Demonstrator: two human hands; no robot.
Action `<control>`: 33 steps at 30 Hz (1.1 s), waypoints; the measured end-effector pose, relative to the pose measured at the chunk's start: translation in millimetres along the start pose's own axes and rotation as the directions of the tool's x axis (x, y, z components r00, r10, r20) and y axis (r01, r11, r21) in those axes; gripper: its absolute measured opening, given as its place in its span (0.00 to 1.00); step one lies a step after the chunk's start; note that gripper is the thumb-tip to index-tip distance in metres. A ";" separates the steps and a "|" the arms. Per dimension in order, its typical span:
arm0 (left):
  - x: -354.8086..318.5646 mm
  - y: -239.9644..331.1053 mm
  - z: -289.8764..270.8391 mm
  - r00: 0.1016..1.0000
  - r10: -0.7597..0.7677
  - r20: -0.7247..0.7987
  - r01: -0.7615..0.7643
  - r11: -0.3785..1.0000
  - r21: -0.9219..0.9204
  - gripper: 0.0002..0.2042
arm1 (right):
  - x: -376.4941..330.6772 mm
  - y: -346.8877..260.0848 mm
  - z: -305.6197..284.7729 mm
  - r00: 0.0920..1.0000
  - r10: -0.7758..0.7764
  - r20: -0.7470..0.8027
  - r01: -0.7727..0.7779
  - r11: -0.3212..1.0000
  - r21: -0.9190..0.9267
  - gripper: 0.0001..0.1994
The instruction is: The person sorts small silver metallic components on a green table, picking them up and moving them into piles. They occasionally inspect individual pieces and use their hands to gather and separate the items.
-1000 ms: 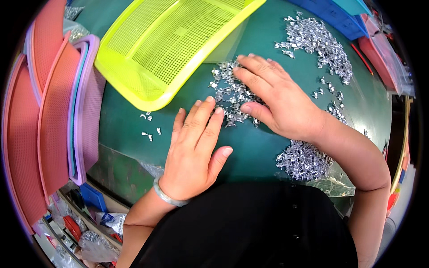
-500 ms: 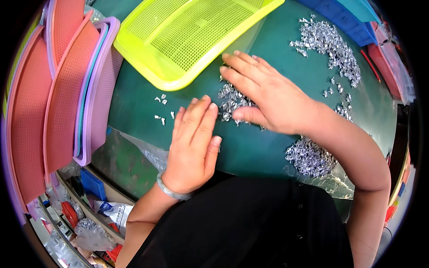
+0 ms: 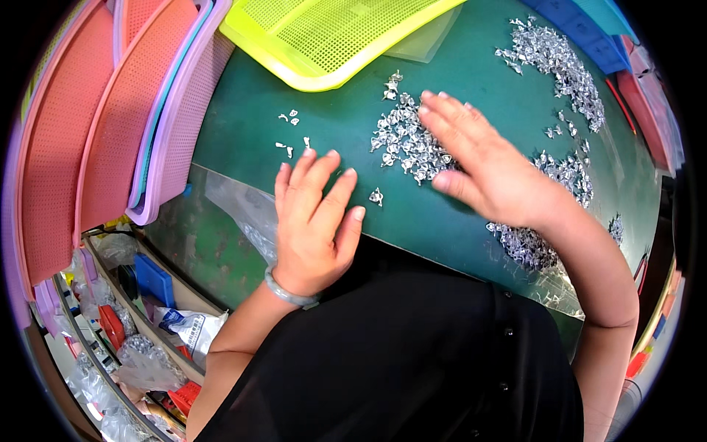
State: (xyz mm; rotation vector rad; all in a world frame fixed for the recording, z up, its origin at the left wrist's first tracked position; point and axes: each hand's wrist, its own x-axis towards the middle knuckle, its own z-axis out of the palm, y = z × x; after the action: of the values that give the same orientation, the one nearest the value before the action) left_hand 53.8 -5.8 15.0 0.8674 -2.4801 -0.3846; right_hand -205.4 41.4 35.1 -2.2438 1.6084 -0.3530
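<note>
Small shiny silver metal pieces (image 3: 405,140) lie loosely spread on the green tabletop (image 3: 331,121). My right hand (image 3: 493,166) is at the right side of this spread, palm down, fingers stretched out and thumb apart. Its fingertips hide part of the pieces. My left hand (image 3: 313,225), a pale bangle at its wrist, is near the table's front edge with its fingers spread. Nothing shows in either hand. One lone metal piece (image 3: 376,196) lies just right of the left fingers. A few whitish bits (image 3: 289,151) are beyond its fingertips.
A yellow-green mesh basket (image 3: 317,79) stands at the far side. Stacked pink and purple baskets (image 3: 110,140) rise at left. More metal pieces lie in piles (image 3: 556,59) at far right and below my right forearm (image 3: 523,247). Blue bins (image 3: 571,29) edge the back right.
My right hand has moved right, uncovering more metal pieces, which now lie more spread out. The left fingers have opened wider. The whole view has shifted, with the yellow-green basket higher in it.
</note>
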 end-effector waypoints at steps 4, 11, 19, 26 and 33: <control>-7.0 3.5 8.7 0.998 0.030 -0.049 -0.031 0.999 -0.020 0.16 | -8.7 -14.1 -4.0 0.997 0.066 -0.035 -0.060 0.984 0.168 0.31; -10.4 6.6 14.8 0.996 0.046 -0.072 -0.047 0.999 -0.014 0.13 | -29.8 -34.0 -9.2 0.986 0.168 -0.019 -0.151 0.925 0.350 0.29; -9.2 0.9 12.1 0.989 0.077 -0.129 -0.075 0.997 0.025 0.12 | -67.1 -42.2 -23.6 0.948 0.225 -0.223 -0.137 0.926 0.351 0.25; -8.5 -1.2 15.3 0.983 0.097 -0.158 -0.105 0.994 -0.040 0.13 | -125.7 -56.8 -16.7 0.872 0.274 -0.405 -0.236 0.961 0.141 0.21; -0.5 5.8 21.5 0.984 0.050 -0.170 -0.070 0.991 -0.116 0.13 | -153.5 -58.5 34.7 0.864 0.139 -0.483 -0.176 0.984 -0.032 0.17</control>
State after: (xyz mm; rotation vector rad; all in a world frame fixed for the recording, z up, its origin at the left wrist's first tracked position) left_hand 39.9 1.1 -1.0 0.7420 -2.2978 -0.4199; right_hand -190.7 208.5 29.3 -2.1658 2.0649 -0.8757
